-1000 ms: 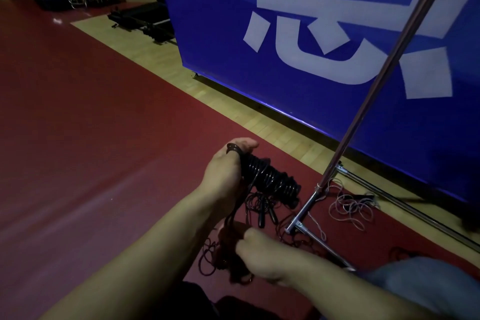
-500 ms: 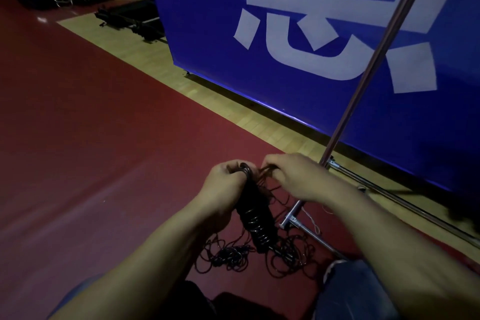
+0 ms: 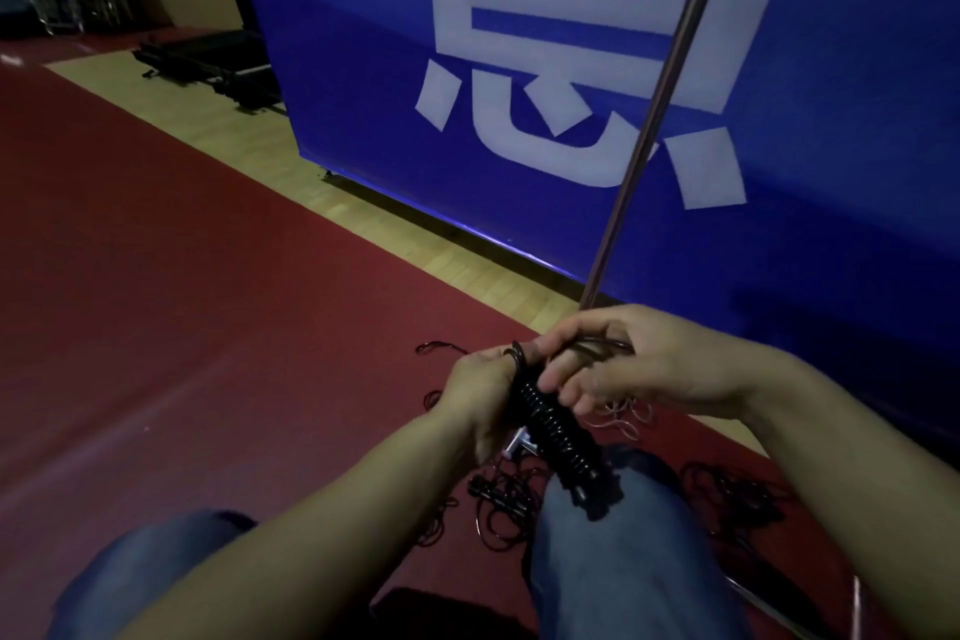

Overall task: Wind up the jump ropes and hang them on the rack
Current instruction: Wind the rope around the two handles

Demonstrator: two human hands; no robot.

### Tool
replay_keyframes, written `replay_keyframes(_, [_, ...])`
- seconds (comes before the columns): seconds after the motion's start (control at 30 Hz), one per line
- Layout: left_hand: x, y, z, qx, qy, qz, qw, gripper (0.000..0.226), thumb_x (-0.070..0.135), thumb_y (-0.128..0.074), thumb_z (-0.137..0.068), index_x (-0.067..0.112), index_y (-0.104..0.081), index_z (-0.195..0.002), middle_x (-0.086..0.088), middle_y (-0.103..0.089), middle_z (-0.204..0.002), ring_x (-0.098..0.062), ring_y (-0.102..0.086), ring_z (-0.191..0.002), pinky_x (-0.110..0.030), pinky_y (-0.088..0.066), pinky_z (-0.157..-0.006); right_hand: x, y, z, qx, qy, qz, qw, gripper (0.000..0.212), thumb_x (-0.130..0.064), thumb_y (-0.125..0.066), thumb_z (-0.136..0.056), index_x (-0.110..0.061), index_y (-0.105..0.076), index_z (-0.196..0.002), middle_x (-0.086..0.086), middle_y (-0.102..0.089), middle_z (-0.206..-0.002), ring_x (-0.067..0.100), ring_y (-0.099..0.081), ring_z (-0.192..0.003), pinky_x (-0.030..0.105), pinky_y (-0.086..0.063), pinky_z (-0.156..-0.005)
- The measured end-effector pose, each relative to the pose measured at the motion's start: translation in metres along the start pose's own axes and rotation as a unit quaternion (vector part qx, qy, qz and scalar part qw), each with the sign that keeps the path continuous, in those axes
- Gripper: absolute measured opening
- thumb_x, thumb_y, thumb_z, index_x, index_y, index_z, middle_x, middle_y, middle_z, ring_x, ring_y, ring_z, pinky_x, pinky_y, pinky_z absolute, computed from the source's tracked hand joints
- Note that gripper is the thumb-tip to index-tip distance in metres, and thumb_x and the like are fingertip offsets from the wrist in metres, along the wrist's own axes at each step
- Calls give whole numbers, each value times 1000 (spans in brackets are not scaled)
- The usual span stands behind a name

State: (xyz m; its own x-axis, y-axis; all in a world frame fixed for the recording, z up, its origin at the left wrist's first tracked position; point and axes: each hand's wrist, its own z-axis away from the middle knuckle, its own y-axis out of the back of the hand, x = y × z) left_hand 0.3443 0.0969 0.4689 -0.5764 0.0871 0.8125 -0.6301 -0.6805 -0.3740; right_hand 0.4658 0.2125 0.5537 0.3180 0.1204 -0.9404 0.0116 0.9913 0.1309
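Jump rope (image 3: 558, 424), black and wound tight round its handles, sits in the middle of my view, slanting down toward my right knee (image 3: 618, 551). On its left, my left hand (image 3: 480, 392) grips the upper end, fingers curled round it. More black ropes (image 3: 498, 509) lie loose and tangled on the red floor (image 3: 182, 301) beneath. To the right, my right hand (image 3: 623, 364) pinches a strand of the cord just above the bundle. Behind it the rack pole (image 3: 660, 120) rises in front of a blue banner (image 3: 831, 172).
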Motion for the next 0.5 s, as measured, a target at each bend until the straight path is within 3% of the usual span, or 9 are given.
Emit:
replay_keyframes(0.1, [-20, -8, 12, 32, -6, 8, 999, 20, 7, -62, -88, -5, -69, -104, -22, -64, -85, -28, -61, -68, -32, -51, -60, 7, -8, 21, 23, 9, 56, 998, 45, 7, -68, -85, -9, -57, -125, 4, -71, -115, 17, -67, -109, 29, -55, -90])
replay_keyframes(0.23, [-35, -7, 22, 73, -7, -12, 997, 18, -2, -54, -87, 0, -69, -96, -26, -68, -89, -38, -64, -76, -38, -52, -63, 25, -24, 34, -6, 20, -8, 1000, 53, 7, -64, -87, -12, -46, -134, -3, -63, -132, 8, -55, -125, 28, -47, -103])
replay_keyframes(0.27, [-38, -7, 23, 77, -8, -13, 997, 17, -2, -55, -88, 1, -69, -95, -25, -68, -85, -32, -64, -70, -33, -50, -59, 29, -28, 33, 8, 21, -18, 1000, 46, 5, -62, -89, -10, -48, -131, -3, -65, -129, 7, -57, -123, 30, -47, -103])
replay_keyframes(0.33, [-42, -5, 26, 74, -6, 1, 997, 10, 3, -63, -90, 1, -70, -97, -17, -68, -75, -22, -62, -55, -24, -48, -49, 37, -38, 25, 110, 24, 30, 993, 17, -9, -56, -96, -13, -63, -111, 0, -75, -101, 13, -69, -98, 38, -56, -90])
replay_keyframes(0.4, [-44, -4, 28, 65, 13, 36, 997, 11, 9, -70, -89, 1, -68, -96, -11, -68, -71, -17, -61, -53, -24, -50, -48, 46, -46, 17, 260, 31, 225, 939, 22, -32, -51, -99, -28, -66, -84, -3, -68, -71, 16, -65, -70, 44, -56, -69])
replay_keyframes(0.47, [-45, -4, 27, 54, 18, 46, 997, 10, 11, -71, -89, 2, -67, -92, -9, -67, -68, -17, -60, -52, -23, -48, -47, 56, -55, 8, 364, 95, 415, 828, 29, -43, -43, -98, -32, -59, -77, -11, -55, -81, 13, -56, -73, 34, -49, -64])
replay_keyframes(0.5, [-46, -3, 26, 53, 9, 28, 998, 9, 11, -70, -89, 3, -66, -88, -8, -65, -65, -16, -57, -49, -23, -44, -46, 60, -62, 3, 385, 140, 424, 808, 27, -40, -42, -98, -28, -61, -84, -9, -52, -90, 12, -54, -79, 30, -47, -67])
